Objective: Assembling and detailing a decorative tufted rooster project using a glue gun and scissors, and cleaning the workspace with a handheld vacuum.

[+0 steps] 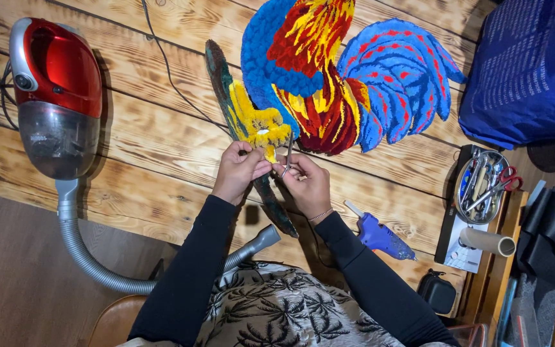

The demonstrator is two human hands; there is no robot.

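Head view: left hand (239, 170) pinches the yellow foot of a nearly finished colourful tufted rooster rug (329, 83); right hand (306, 183), fingers closed on small metal scissors (288, 154), trims there.

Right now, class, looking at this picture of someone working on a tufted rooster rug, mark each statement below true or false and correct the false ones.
1. The right hand holds small scissors. True.
2. The vacuum cleaner is green. False: it is red with a grey base.
3. The left hand pinches yellow yarn on the rooster rug. True.
4. The blue glue gun lies left of the vacuum. False: it lies by the right arm.
5. A tin of tools sits at right. True.
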